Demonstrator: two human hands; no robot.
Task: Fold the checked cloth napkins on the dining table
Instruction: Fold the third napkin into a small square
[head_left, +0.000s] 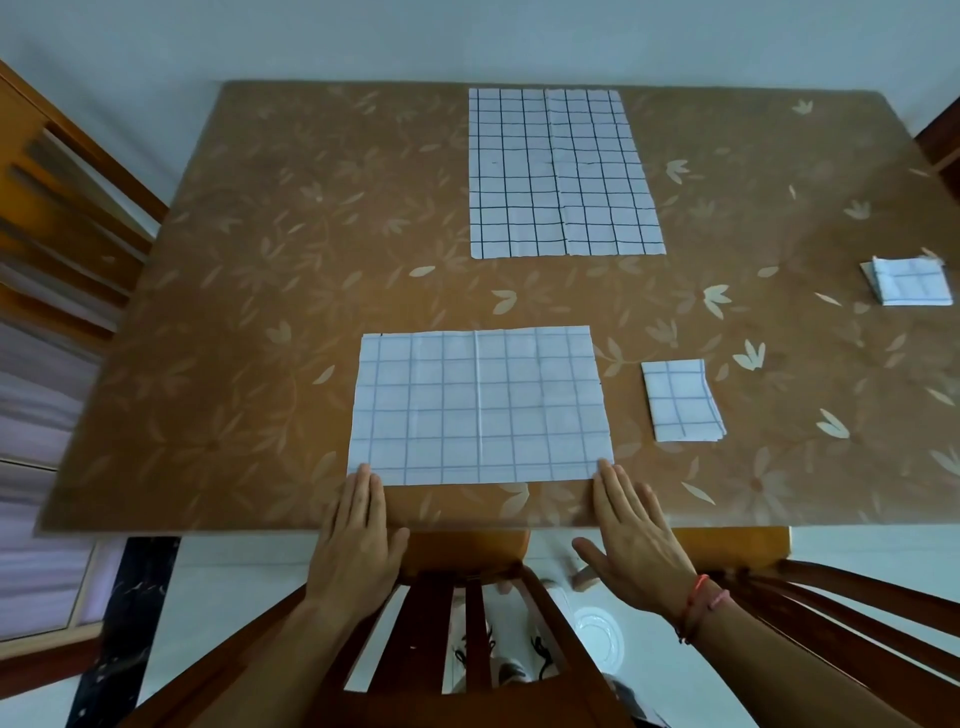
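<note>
Touching the cloth: your left hand (358, 540) and right hand (634, 535) lie flat, palms down, over the near edge of the table (249, 322), one at each near corner of the near napkin (480, 405).
Left fingers (363, 488): straight and close together, tips on the near left corner; they grip nothing.
Right fingers (610, 488): straight, thumb spread to the side, tips on the near right corner; they grip nothing.
Near napkin: spread flat in front of you, wider than deep, close to the table's near edge, with a crease down its middle.
Far napkin (563, 171): flat at the far edge, a little right of centre, darker grid lines, creased down the middle, well apart from the near one.
Folded napkin (680, 402): a small square just right of the near napkin, not touching it.
Second folded napkin (909, 283): by the right edge, well apart from the rest.
Table: brown cover with a pale flower print.
Chair (467, 623): its wooden back stands below your wrists, between you and the table.
Bracelet (696, 608): red string on your right wrist.
</note>
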